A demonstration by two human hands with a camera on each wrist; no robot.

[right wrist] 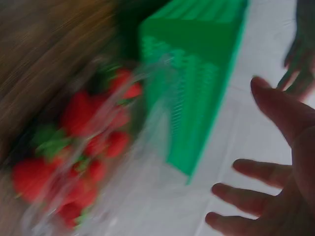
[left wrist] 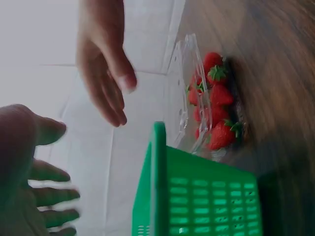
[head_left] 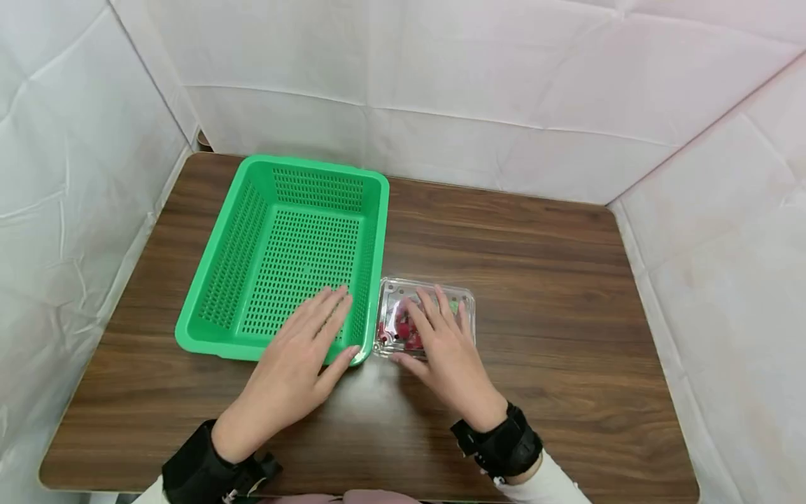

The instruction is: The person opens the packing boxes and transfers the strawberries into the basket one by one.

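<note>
Our left grip [head_left: 301, 350] spreads flat, fingers straight, over the near right corner of the green basket [head_left: 252, 210]. Our right grip [head_left: 441, 343] hovers open-fingered above the clear strawberry box [head_left: 462, 297], which sits on the counter [head_left: 535, 245] just beside the basket.

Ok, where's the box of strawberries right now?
In the head view the clear strawberry box sits on the wooden table, against the near right corner of the green basket, under the right hand.
</note>
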